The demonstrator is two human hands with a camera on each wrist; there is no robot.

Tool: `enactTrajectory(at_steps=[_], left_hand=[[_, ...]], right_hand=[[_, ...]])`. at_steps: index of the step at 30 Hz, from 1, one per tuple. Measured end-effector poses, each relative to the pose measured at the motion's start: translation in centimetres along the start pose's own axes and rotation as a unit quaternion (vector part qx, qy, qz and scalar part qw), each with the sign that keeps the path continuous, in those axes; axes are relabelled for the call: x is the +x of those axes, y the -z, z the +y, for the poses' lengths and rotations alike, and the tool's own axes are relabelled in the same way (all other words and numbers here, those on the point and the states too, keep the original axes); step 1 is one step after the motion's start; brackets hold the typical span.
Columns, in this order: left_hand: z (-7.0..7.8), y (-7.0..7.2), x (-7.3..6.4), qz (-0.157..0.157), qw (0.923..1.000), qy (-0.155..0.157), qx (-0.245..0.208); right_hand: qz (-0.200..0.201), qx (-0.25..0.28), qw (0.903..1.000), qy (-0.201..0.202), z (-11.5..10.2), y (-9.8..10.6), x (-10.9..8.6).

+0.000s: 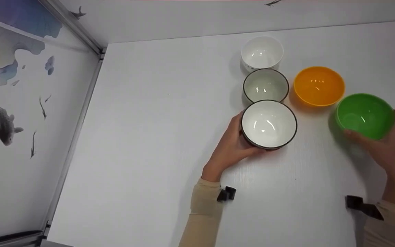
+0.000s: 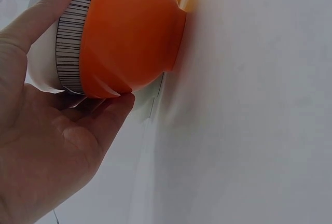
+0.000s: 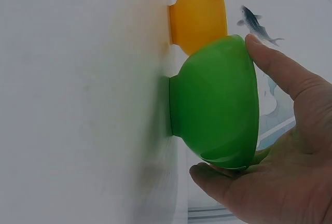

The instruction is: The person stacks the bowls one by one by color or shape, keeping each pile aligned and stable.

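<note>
My left hand (image 1: 230, 145) grips a bowl with a white inside and a dark rim (image 1: 268, 123) at its near left side. In the left wrist view, the outside of this bowl shows orange (image 2: 129, 32) under a black-and-white striped band. A smooth white wall (image 2: 42, 60) shows past the band; whether it belongs to a second, nested bowl I cannot tell. On the right, my right hand (image 1: 391, 147) holds a green bowl (image 1: 365, 115), thumb and fingers spread around its rim. The green bowl stands upright, its foot (image 3: 175, 105) at the table surface.
Behind the left hand's bowl, a pale grey-green bowl with a dark rim (image 1: 266, 85) and a white bowl (image 1: 262, 53) form a row. A yellow-orange bowl (image 1: 319, 85) stands beside the green one. The white table (image 1: 149, 137) meets walls at the back and left.
</note>
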State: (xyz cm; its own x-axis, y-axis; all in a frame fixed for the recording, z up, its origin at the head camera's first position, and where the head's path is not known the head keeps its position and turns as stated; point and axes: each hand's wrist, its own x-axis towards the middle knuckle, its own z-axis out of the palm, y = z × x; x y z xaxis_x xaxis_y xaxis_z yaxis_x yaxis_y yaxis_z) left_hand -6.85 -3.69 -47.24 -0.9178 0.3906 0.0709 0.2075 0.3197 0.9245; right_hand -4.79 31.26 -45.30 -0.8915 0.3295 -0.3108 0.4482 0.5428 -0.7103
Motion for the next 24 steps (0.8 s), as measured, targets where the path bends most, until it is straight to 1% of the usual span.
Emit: enactTrajectory(at_steps=[8, 12, 18, 24], left_hand=[[0.12, 0.05, 0.04, 0.000, 1.0000, -0.005, -0.003], [0.13, 0.07, 0.09, -0.001, 1.0000, -0.005, 0.008], [0.07, 0.07, 0.01, -0.002, 1.0000, 0.000, 0.006], [0.05, 0.06, 0.00, -0.003, 1.0000, 0.000, -0.005]], right_hand=[[-0.001, -0.007, 0.9999, 0.014, 0.17, 0.16, 0.05], [0.003, -0.009, 0.9999, 0.013, 0.20, 0.13, 0.05], [0.009, -0.011, 0.9998, 0.012, 0.17, 0.06, 0.05], [0.021, -0.007, 0.9996, 0.015, -0.07, -0.02, -0.07]])
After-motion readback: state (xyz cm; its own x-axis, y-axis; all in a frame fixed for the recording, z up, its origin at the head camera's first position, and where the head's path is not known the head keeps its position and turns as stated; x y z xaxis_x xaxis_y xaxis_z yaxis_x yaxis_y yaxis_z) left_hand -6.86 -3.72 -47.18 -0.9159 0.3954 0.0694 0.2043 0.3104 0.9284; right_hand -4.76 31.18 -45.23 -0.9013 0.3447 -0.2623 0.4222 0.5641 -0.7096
